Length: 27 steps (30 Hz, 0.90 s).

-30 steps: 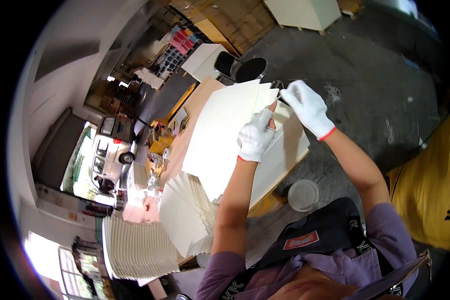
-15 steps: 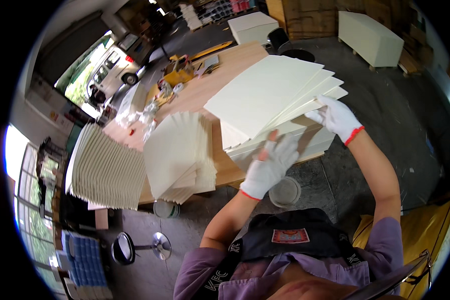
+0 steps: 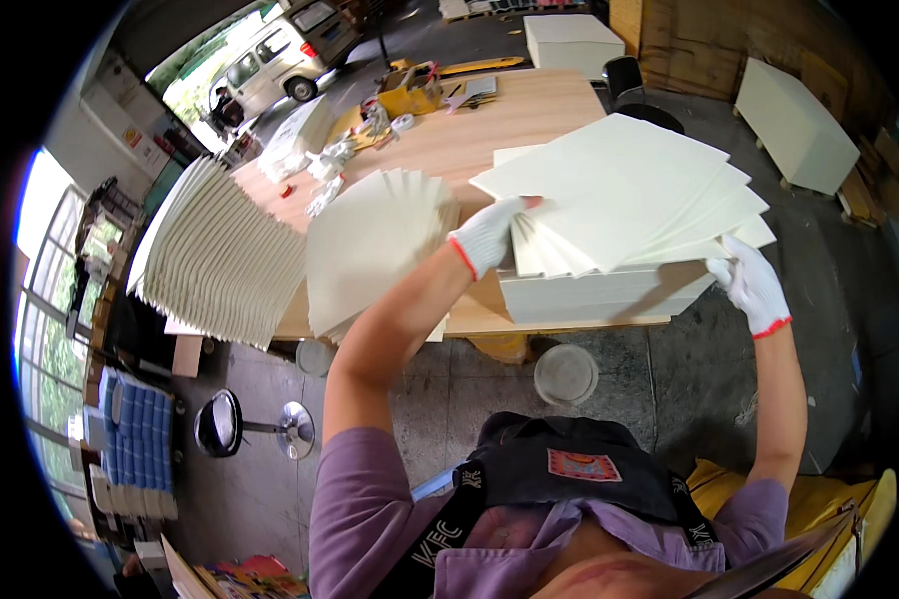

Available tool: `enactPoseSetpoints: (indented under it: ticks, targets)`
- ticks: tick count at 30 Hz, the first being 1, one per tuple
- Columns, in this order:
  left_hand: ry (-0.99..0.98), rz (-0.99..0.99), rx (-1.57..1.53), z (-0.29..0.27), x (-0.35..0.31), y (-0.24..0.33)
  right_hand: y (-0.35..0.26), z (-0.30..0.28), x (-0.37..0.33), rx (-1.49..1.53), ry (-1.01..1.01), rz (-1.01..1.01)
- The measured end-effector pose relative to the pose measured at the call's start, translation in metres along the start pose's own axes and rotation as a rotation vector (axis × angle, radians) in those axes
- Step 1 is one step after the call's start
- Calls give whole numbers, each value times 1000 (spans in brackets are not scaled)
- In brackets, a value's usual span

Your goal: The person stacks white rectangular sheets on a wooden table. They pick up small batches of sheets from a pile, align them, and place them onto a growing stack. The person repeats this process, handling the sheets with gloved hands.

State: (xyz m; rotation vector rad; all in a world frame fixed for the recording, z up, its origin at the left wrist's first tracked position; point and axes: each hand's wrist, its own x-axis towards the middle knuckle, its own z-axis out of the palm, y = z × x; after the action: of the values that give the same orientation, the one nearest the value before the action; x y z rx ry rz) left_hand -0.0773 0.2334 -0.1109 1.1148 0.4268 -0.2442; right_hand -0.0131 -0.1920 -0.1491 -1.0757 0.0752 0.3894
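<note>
A fanned batch of white sheets (image 3: 619, 185) lies over a thick stack of white sheets (image 3: 604, 297) at the table's front right. My left hand (image 3: 489, 235), in a white glove with a red cuff, grips the batch's left edge, its bare thumb on top. At the right corner, my right hand (image 3: 754, 285), gloved alike, pinches the sheet edges. The fingers under the sheets are hidden. Left of my left hand stands another fanned pile of off-white sheets (image 3: 370, 240).
A taller leaning pile of sheets (image 3: 215, 255) stands at the table's left end. Farther back on the wooden table (image 3: 529, 100) are a yellow box (image 3: 410, 93) and plastic wrap. A round tub (image 3: 566, 374) and a stool (image 3: 295, 427) are on the floor in front.
My left hand has gone from the front of the stack to the left edge of the fanned sheets and closed on it. My right hand keeps the right corner. The view has shifted.
</note>
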Motion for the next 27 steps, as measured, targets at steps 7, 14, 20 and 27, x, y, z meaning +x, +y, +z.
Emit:
enactPoseSetpoints:
  ticks: [7, 14, 20, 27]
  targets:
    - [10, 277, -68, -58, -38, -45, -6, 55, 0, -126, -37, -109]
    - [262, 658, -498, -141, -115, -65, 1, 200, -42, -286, -479, -107]
    - [640, 889, -461, -246, -110, -63, 29, 196, -60, -359, -570, -28]
    - [715, 691, -572, -316, -71, -98, 35, 173, -68, -399, -394, 3]
